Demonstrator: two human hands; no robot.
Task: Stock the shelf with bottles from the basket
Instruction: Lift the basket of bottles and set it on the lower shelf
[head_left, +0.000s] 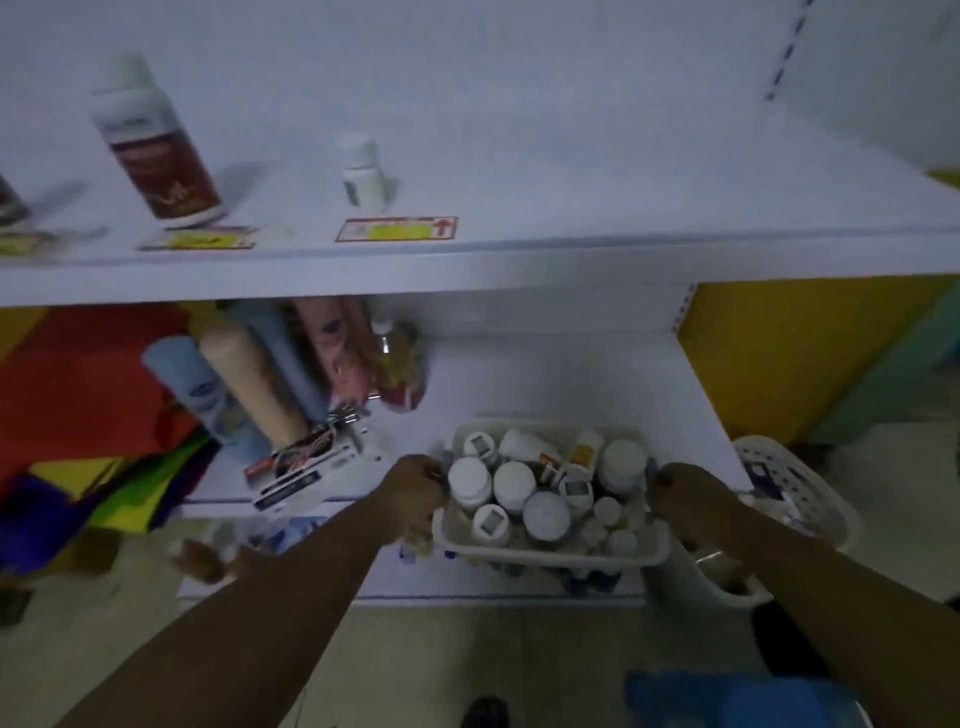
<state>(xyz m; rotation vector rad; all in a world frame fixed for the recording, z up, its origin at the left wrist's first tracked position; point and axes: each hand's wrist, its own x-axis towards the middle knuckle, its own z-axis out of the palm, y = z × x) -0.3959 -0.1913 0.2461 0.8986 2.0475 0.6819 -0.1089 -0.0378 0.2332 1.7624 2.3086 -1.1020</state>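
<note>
A white plastic basket (550, 555) full of several white-capped bottles (513, 484) sits at the front of the lower white shelf (524, 374). My left hand (413, 491) grips the basket's left end and my right hand (680, 493) grips its right end. On the upper white shelf (571, 171) stand a small white bottle (363, 174) and, to its left, a tall white bottle with a brown label (158, 150).
Tall tubes and bottles (249, 384) lean at the lower shelf's left, with flat packets (306, 467) in front of them. A second white basket (795, 493) is at the right. Price labels (397, 229) line the upper shelf edge. Coloured bags (88, 405) hang at left.
</note>
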